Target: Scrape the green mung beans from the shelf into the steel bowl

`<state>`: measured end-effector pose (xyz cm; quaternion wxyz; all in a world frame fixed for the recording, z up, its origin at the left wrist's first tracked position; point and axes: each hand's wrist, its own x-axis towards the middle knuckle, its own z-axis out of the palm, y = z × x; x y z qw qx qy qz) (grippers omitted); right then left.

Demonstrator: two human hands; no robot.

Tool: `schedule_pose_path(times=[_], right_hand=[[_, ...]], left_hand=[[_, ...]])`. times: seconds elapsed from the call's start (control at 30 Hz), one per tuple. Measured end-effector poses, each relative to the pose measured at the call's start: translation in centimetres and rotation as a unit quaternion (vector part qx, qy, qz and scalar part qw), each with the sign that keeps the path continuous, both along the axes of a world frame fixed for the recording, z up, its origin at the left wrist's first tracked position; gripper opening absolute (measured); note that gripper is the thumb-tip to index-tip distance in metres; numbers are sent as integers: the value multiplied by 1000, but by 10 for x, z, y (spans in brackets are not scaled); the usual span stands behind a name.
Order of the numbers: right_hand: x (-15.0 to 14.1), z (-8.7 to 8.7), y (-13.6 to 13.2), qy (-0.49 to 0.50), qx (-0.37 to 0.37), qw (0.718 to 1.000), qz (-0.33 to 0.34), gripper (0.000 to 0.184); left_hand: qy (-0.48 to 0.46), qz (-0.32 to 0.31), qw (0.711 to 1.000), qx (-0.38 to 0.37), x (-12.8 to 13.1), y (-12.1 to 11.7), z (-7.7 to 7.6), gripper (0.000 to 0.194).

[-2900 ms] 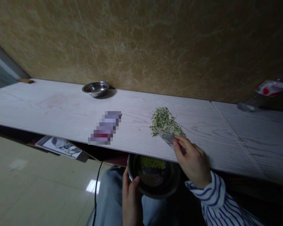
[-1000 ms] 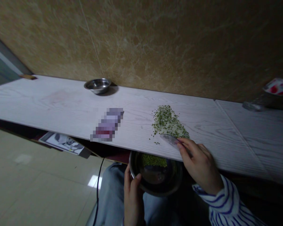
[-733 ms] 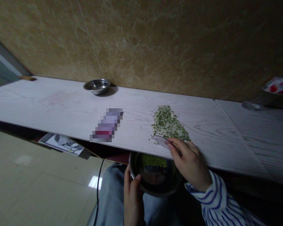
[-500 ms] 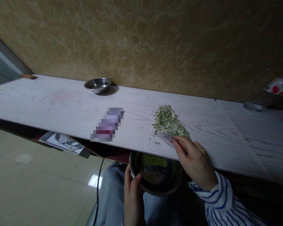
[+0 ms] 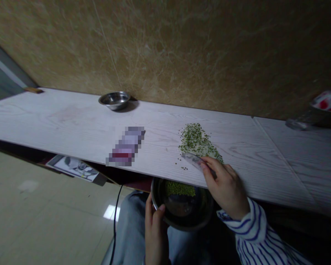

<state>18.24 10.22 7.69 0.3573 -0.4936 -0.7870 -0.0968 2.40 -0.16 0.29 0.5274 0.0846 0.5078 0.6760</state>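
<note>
Green mung beans [image 5: 194,138], mixed with whitish grains, lie spread in a patch on the pale wood-grain tabletop. At the near edge of the patch, my right hand [image 5: 224,186] pinches a thin, flat, translucent piece [image 5: 192,159]; its exact kind is unclear. Below the table's front edge, my left hand [image 5: 156,224] grips the left rim of a metal bowl [image 5: 187,224], thumb over the rim. Inside the bowl, more green beans [image 5: 180,188] gather toward the far side. The tabletop's edge hides part of the bowl's far rim.
A small steel bowl [image 5: 115,101] stands by the wall. A blurred-out phone-shaped object [image 5: 127,145] lies left of the beans. On the right, a clear plastic bottle [image 5: 306,117] lies on its side. An open drawer [image 5: 77,167] and black cable [image 5: 115,224] are below the tabletop.
My right hand and the flat translucent piece have shifted slightly left and away from me, along the near edge of the beans. My left hand and the bowl stay in place.
</note>
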Motion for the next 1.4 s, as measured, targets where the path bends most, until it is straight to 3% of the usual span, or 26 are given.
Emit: schedule_pose_path(times=[0.37,0.7,1.2,1.4], right_hand=[[-12,1,0,8,-12,1000,-9,19],[7,4,4,8,6,999,-45,18],[-6,2,6,-4,-51,998,36,20],[-6,1,10,-1,-43,999,32,21]], left_hand=[[-8,0,1000,-16,0,-1,-3,63],[-14,0,1000,-20,2,2,2,64],[-5,-14,1000,-7,-2,-1,-4,62],[-4,-13,1000,-8,-2,-1,-5,61]])
